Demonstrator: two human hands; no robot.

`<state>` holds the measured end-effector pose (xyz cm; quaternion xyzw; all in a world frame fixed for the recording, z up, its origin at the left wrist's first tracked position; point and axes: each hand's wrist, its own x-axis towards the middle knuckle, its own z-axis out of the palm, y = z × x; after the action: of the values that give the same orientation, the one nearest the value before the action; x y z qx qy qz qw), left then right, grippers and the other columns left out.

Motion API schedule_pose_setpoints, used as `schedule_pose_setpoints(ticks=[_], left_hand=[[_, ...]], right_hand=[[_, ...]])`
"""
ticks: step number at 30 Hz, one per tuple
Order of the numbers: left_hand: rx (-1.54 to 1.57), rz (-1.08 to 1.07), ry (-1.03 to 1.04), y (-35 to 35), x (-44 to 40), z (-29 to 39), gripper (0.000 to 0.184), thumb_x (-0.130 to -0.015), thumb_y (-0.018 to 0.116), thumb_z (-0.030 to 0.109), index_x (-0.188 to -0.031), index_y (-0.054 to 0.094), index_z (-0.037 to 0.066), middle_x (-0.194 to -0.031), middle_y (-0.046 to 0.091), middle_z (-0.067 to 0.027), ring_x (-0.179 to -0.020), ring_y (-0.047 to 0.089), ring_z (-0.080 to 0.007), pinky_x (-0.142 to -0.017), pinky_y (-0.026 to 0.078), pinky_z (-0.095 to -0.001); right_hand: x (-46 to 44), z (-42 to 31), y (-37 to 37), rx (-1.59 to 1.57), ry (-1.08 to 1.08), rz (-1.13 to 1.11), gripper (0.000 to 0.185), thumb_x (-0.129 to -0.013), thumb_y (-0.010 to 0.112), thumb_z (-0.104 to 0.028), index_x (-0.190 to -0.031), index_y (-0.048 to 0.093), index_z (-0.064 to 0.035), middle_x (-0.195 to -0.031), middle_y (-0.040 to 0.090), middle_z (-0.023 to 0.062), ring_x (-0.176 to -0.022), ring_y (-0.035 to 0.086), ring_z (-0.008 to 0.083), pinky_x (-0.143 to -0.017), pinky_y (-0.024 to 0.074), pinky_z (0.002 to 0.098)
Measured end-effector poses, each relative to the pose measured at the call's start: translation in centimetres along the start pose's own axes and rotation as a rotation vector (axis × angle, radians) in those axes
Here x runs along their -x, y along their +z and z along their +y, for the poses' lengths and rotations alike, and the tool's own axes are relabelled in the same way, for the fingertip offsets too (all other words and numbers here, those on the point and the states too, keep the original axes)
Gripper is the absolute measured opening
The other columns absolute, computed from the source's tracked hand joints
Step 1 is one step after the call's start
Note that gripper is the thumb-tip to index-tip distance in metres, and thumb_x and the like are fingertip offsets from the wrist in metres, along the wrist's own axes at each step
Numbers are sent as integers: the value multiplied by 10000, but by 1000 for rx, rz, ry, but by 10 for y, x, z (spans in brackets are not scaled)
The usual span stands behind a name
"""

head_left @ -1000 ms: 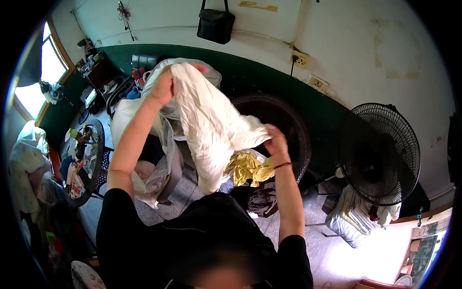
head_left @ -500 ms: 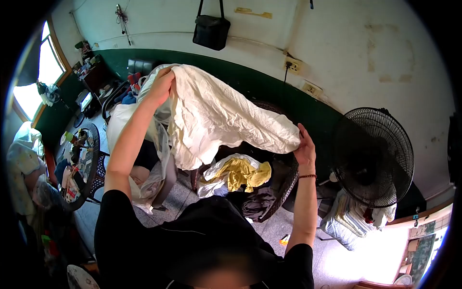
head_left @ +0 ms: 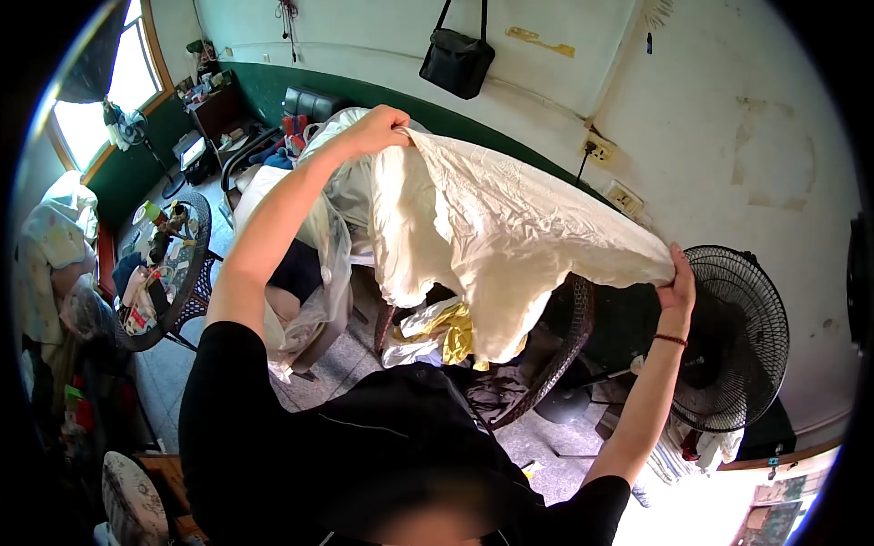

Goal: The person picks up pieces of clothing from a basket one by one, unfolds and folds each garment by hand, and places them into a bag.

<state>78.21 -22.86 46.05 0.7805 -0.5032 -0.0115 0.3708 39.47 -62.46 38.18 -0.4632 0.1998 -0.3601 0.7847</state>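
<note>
A large cream-white cloth [head_left: 510, 218] is stretched between my two hands at about chest height, wrinkled and hanging in folds. My left hand [head_left: 378, 130] is closed on its upper left corner. At the far right end, my right hand [head_left: 678, 280] pinches the other edge, near the black fan. Below the cloth, a dark wicker chair [head_left: 574, 341] holds a yellow cloth [head_left: 458, 332], a white cloth [head_left: 414, 323] and dark clothing [head_left: 496, 391]. The hanging folds partly cover this pile.
A large black fan [head_left: 736, 337] stands close by my right hand. Left of me are a plastic-wrapped bundle [head_left: 314, 300] and a round table [head_left: 173, 300] crowded with small items. A black bag [head_left: 457, 62] hangs on the wall above a power socket [head_left: 599, 147].
My hands have moved apart, the right one outward toward the fan. The cloth is spread wider, and its lower folds now hang over the yellow cloth. The view has shifted left.
</note>
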Motion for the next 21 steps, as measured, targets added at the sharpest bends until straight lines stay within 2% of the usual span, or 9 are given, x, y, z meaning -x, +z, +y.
schedule_pose_setpoints(ticks=[6, 8, 9, 13, 16, 18, 19, 20, 21], left_hand=[[-294, -152, 103, -6, -10, -39, 320, -688, 635, 193, -598, 401, -6, -507, 329, -60, -499, 321, -118, -466, 276, -307], [-360, -16, 184, -6, -9, -64, 255, -701, 623, 198, -648, 476, -3, -527, 438, -97, -495, 413, -162, -481, 327, -314], [-313, -28, 120, -6, -7, -65, 209, -713, 593, 195, -708, 520, 0, -600, 520, -138, -533, 487, -232, -509, 368, -338], [-306, 28, 154, 18, -9, -44, 187, -727, 512, 177, -707, 491, -8, -652, 521, -162, -619, 511, -294, -565, 380, -373], [-147, 100, 261, 50, -28, -29, 218, -715, 475, 203, -686, 496, -12, -654, 527, -190, -643, 536, -324, -576, 388, -413], [-105, 73, 197, 64, -31, 5, 222, -707, 469, 193, -667, 483, -25, -625, 513, -213, -619, 541, -338, -568, 392, -416], [-53, -37, 106, 67, -29, 28, 192, -721, 438, 152, -715, 457, -39, -661, 501, -206, -656, 505, -359, -605, 382, -413], [-124, 75, 260, 78, -33, 33, 192, -716, 441, 155, -711, 464, -36, -664, 503, -213, -644, 498, -384, -599, 386, -422], [-147, 104, 289, 85, -32, 48, 180, -709, 441, 147, -713, 476, -29, -682, 520, -226, -658, 512, -398, -602, 388, -441]], right_hand=[[-3, -38, -1, 93, -53, 178, 392, -816, 582, -204, -1155, 472, -43, -1092, 532, 93, -1005, 513, 236, -860, 431, 395], [-4, -47, -10, 56, -86, 261, 353, -833, 554, -165, -1154, 477, -39, -1092, 534, 88, -996, 517, 242, -836, 448, 404], [-4, -47, -14, 58, -106, 244, 330, -829, 561, -147, -1135, 493, -45, -1092, 535, 84, -997, 517, 237, -842, 444, 400], [-2, -25, -18, 69, -217, 362, 262, -822, 562, -112, -1072, 535, -36, -1058, 542, 77, -990, 519, 206, -821, 453, 362], [-40, 17, -68, 104, -209, 230, 283, -808, 559, -81, -1083, 532, -23, -1012, 560, 79, -945, 539, 191, -783, 460, 340], [-11, 36, -25, 341, -68, 328, 335, -794, 561, -113, -1114, 520, -20, -909, 580, 89, -865, 559, 199, -724, 453, 288], [-26, 58, -36, 726, -97, 336, 369, -739, 603, -84, -1080, 533, 38, -963, 592, 124, -891, 568, 208, -766, 453, 289], [-21, 78, -20, 1008, -240, 336, 378, -729, 618, -126, -1071, 551, 18, -988, 592, 146, -887, 570, 197, -776, 449, 297], [-1, 91, 11, 1021, -341, 221, 370, -739, 617, -125, -1069, 550, 29, -1020, 587, 151, -914, 564, 198, -808, 437, 295]])
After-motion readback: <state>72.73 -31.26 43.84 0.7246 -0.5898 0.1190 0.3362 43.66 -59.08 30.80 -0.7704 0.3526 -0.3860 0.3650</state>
